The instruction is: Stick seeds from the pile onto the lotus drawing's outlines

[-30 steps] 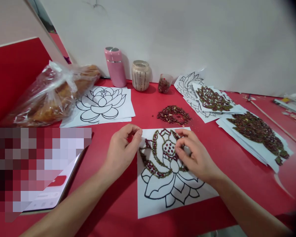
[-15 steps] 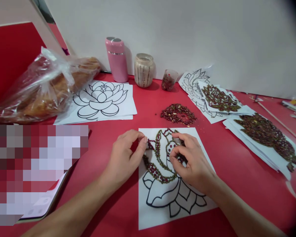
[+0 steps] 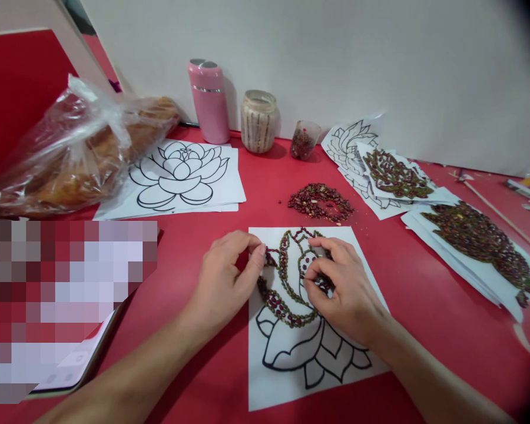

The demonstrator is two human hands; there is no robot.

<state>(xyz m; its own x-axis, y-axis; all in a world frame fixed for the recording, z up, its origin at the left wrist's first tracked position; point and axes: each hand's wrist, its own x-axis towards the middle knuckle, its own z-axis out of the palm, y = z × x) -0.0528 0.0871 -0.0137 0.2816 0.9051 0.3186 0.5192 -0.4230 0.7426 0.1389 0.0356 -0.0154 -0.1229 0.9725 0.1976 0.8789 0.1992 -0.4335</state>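
Note:
A white sheet with a black-outlined lotus drawing (image 3: pixel 291 377) lies in front of me. Its upper petals are lined with small green and dark red beans (image 3: pixel 287 312). At the sheet's upper left edge, my left hand (image 3: pixel 229 271) has thumb and index fingertip closed together beside a few red beans; anything between them is too small to make out. My right hand (image 3: pixel 342 282) hovers over the right side of the petals, thumb and index finger pinched near the central red beans. What that pinch holds, if anything, I cannot see. The hand hides part of the drawing.
Beyond the sheet is a loose bean pile (image 3: pixel 320 201). Behind stand a pink tumbler (image 3: pixel 209 103), a glass jar (image 3: pixel 259 123) and a small cup (image 3: pixel 304 141). Bean-covered sheets (image 3: pixel 481 250) lie right; lotus printouts (image 3: pixel 181 182), a plastic bag (image 3: pixel 83 153) and a tablet-like device (image 3: pixel 83 353) left.
Both hands keep nearly the same pinched poses over the sheet. The view has shifted very slightly; no bean visibly changes place.

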